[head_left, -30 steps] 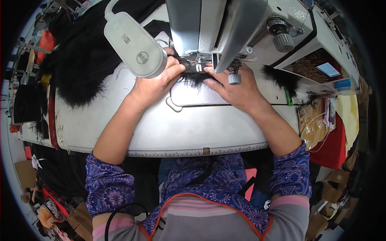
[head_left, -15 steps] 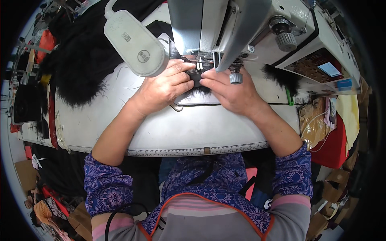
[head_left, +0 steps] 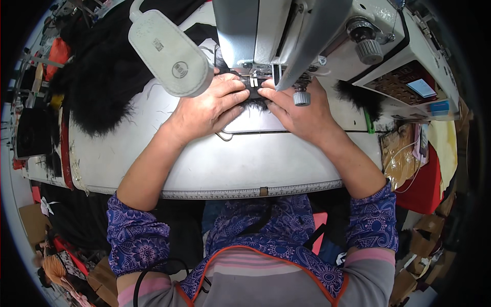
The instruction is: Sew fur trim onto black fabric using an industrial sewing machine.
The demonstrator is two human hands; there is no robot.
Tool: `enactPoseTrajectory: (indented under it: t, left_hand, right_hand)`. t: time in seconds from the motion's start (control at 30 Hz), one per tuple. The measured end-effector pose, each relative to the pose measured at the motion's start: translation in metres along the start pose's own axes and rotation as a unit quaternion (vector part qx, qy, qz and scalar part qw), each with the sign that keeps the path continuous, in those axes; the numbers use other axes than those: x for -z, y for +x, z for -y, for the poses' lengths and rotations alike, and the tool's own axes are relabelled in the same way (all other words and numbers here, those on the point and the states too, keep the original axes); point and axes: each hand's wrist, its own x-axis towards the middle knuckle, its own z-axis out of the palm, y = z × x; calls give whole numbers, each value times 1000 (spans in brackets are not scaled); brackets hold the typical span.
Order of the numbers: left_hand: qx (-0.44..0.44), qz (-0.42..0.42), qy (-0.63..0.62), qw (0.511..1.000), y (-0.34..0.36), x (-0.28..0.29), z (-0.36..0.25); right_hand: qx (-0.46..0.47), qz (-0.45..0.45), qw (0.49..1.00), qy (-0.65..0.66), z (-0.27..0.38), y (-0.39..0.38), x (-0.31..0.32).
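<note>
A small black fur-edged cloth piece (head_left: pixel 253 103) lies beneath the presser foot (head_left: pixel 253 82) of a sewing machine (head_left: pixel 271 36). On its left side my left hand (head_left: pixel 208 108) grips the cloth, fingers close together and tips beside the foot. My right hand (head_left: pixel 302 108) holds the right side, with the thumb and fingers at the cloth's edge. Part of the right hand is hidden behind the grey machine arm and a knurled knob (head_left: pixel 301 98). Loose fur shows along the near edge of the piece.
A pale lamp-like head (head_left: pixel 171 53) hangs over the left forearm's far side. Black fur (head_left: pixel 102 97) heaps at the left of the white table (head_left: pixel 245 163). A measuring tape (head_left: pixel 225 194) runs along the front edge. Another black fur tuft (head_left: pixel 358 100) lies right.
My left fingers have straightened and shifted slightly left and nearer, away from the presser foot. My right fingertips have moved a little to the right. More of the black cloth shows between the hands.
</note>
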Motion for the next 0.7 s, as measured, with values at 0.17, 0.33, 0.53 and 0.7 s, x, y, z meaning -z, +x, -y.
enactPoseTrajectory:
  t: [0.17,0.33,0.53,0.7]
  left_hand:
    - [12,9,11,1000,-1,-3,3]
    - [14,6,11,1000,-1,-4,2]
    - [18,14,22,1000,0,-2,1]
    - [21,3,6,1000,3,-7,4]
  right_hand:
    - [-9,14,1000,-4,-3,-1,-3]
    - [-11,9,1000,7,-4,-1,-4]
    - [-6,11,1000,6,-5,0,-4]
    - [-25,21,999,33,-12,-1,-7]
